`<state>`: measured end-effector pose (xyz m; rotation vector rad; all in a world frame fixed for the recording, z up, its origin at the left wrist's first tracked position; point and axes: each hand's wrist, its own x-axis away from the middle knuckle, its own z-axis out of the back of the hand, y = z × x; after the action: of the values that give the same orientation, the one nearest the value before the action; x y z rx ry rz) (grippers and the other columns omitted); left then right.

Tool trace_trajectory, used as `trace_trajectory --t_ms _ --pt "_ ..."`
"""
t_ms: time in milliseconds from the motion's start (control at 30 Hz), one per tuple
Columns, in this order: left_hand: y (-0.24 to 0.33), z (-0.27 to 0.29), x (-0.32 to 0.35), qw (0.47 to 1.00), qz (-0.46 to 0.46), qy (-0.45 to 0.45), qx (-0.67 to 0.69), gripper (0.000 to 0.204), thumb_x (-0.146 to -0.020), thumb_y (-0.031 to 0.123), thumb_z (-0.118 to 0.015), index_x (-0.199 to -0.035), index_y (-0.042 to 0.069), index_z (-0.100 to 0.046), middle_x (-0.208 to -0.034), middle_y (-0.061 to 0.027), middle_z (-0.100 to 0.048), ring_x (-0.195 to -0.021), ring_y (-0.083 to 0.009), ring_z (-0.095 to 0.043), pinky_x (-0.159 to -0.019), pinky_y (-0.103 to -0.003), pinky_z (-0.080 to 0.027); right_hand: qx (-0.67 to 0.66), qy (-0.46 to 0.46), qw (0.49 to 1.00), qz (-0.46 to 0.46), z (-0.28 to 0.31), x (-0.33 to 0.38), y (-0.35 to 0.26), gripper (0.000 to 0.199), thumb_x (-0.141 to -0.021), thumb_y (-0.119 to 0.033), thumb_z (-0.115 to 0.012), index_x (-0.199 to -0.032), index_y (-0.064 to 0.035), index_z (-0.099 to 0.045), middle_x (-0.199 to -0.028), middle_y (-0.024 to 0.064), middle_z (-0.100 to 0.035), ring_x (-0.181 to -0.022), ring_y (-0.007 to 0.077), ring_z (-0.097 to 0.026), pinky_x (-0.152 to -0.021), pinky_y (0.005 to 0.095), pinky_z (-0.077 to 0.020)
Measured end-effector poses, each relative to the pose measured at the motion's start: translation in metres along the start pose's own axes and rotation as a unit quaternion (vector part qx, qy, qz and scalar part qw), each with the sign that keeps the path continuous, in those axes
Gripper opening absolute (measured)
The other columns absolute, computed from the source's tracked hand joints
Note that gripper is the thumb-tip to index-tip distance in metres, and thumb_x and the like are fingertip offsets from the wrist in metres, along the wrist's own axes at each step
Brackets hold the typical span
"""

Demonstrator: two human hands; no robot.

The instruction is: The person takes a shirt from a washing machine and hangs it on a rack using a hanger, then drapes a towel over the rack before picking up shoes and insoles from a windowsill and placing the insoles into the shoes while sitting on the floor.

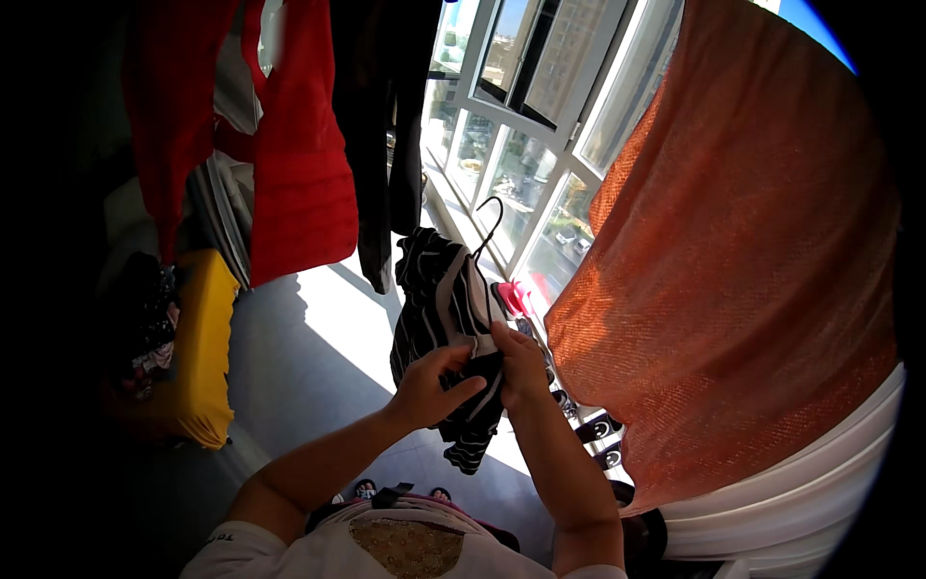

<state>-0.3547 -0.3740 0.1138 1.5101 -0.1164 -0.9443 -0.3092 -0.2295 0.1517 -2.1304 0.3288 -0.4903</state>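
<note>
Head view: at frame centre, a striped garment (446, 318) on a black hanger (487, 227) is pinched by the left hand (429, 386) and right hand (521, 365), and the cloth is best gripped firmly while seated on the hanger.

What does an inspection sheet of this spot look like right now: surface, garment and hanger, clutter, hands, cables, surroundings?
Surface: grey tiled floor, part sunlit, part shaded.
Job's things: black-and-white striped garment on a black hanger, its hook free in the air.
Clutter: yellow covered piece at left with dark clothes on it; shoes along the window side.
Grippers: left hand and right hand both grip the striped garment at its lower half.
Cables: nothing seen.
Surroundings: red garment and black garment hanging above; orange cloth at right; white-framed window, one pane tilted open.
</note>
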Motion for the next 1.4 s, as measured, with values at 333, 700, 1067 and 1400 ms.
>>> trace_trajectory --t_ms 333,700,1067,1400 --pt "0.014 0.038 -0.025 0.956 0.129 -0.101 -0.245 0.029 -0.078 0.005 -0.057 -0.107 0.0 -0.057 -0.081 -0.0175 -0.064 -0.074 -0.0268 -0.064 -0.064 -0.035 -0.05 0.146 -0.078 0.98 0.113 -0.013 -0.026 0.041 0.014 -0.086 -0.012 -0.06 -0.093 -0.0036 -0.051 -0.077 0.0021 -0.055 -0.068 0.0097 -0.052 -0.063 0.0243 -0.0438" --pt "0.02 0.094 -0.033 0.979 0.061 -0.048 -0.19 0.022 -0.078 0.004 -0.062 -0.099 -0.003 -0.063 -0.084 -0.015 -0.066 -0.075 -0.024 -0.065 -0.07 -0.03 -0.05 0.56 0.126 0.652 0.495 0.038 -0.045 -0.039 0.042 -0.077 -0.023 -0.07 -0.111 0.0005 -0.057 -0.099 0.0192 -0.061 -0.095 0.0326 -0.058 -0.081 0.0387 -0.0453" --pt "-0.006 0.143 -0.02 0.934 0.27 -0.201 0.121 0.034 -0.089 0.025 -0.056 -0.109 -0.003 -0.057 -0.099 -0.0119 -0.063 -0.092 -0.0173 -0.062 -0.079 -0.027 -0.05 0.556 -0.106 0.796 0.212 0.014 -0.01 -0.048 0.032 -0.087 -0.03 -0.06 -0.088 0.0012 -0.064 -0.066 0.0114 -0.058 -0.062 0.0186 -0.055 -0.061 0.0317 -0.0439" --pt "-0.013 0.162 -0.008 0.944 0.288 -0.032 0.159 0.013 -0.088 0.012 -0.058 -0.092 0.0 -0.062 -0.081 -0.0038 -0.063 -0.072 -0.0081 -0.059 -0.068 -0.022 -0.048 0.629 -0.123 0.704 0.306 -0.015 0.011 -0.045 0.025 -0.085 -0.021 -0.062 -0.076 0.0023 -0.061 -0.069 0.0159 -0.059 -0.066 0.0329 -0.059 -0.06 0.0383 -0.0453"
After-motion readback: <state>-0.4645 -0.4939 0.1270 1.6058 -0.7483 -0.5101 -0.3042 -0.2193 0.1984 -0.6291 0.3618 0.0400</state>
